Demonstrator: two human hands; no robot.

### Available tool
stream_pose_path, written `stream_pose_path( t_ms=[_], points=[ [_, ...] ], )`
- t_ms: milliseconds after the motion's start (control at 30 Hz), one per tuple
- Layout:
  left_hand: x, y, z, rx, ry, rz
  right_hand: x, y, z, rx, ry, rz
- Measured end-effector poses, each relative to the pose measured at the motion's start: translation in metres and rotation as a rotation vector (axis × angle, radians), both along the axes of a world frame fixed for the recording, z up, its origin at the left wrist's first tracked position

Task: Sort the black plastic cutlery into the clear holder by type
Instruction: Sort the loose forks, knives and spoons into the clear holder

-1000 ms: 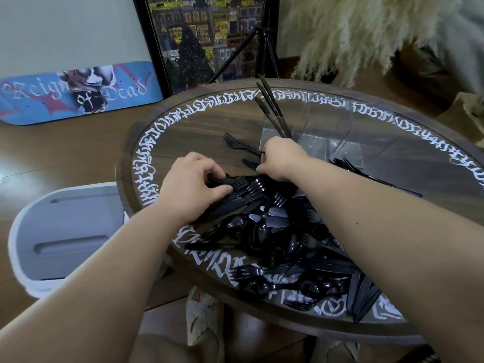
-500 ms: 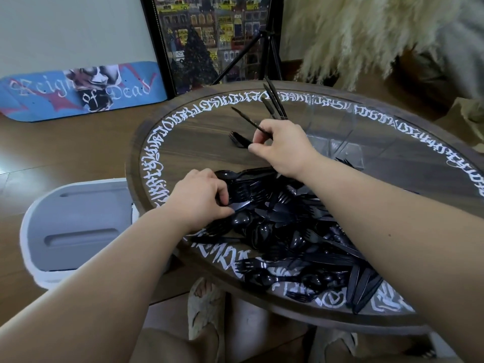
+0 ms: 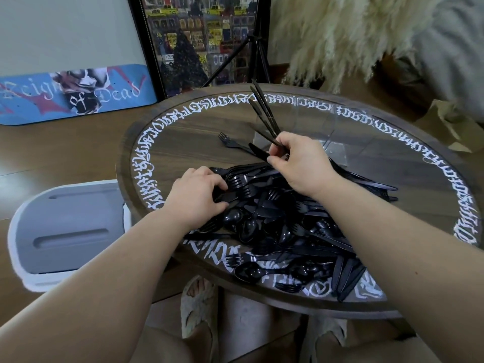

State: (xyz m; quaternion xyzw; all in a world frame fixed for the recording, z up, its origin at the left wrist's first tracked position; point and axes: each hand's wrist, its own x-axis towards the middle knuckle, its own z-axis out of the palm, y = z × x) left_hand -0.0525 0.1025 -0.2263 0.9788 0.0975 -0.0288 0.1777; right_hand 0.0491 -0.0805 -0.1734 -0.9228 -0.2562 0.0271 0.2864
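Observation:
A heap of black plastic cutlery with forks, spoons and knives lies on the near half of the round table. The clear holder stands at the back, with a few black knives upright in its left compartment. My right hand is just in front of the holder and pinches a thin black knife that points up and left. My left hand sits at the heap's left edge, fingers and thumb curled around a piece there. One fork lies alone left of the holder.
A white and grey bin stands left of the table. A skateboard deck, a framed picture and a tripod are behind. Pampas grass hangs at the back right. Slippered feet show under the table edge.
My right hand rose from the heap with a thin black piece and now holds it close to the holder. My left hand stayed at the heap's left edge.

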Motion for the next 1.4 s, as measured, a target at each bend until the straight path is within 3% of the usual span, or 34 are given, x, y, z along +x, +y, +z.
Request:
stream_pose_path(
  t_ms=[367,600,1000,1233,1400],
  points=[
    [0.002,-0.002,0.0,0.003,-0.027,0.07,-0.03,-0.025,-0.015,-0.05,-0.008,-0.211],
    [0.005,-0.004,0.007,-0.017,-0.216,0.076,-0.029,-0.037,-0.008,0.021,-0.044,-0.217],
    [0.016,-0.038,0.072,-0.759,-0.742,0.28,-0.02,-0.057,0.01,0.386,0.225,-0.303],
    [0.029,-0.077,0.082,-1.17,-0.59,0.36,-0.028,-0.06,0.026,0.73,0.418,-0.27],
    [0.035,-0.102,0.074,-1.234,-0.361,0.341,-0.029,-0.058,0.019,0.591,0.369,-0.217]
  ],
)
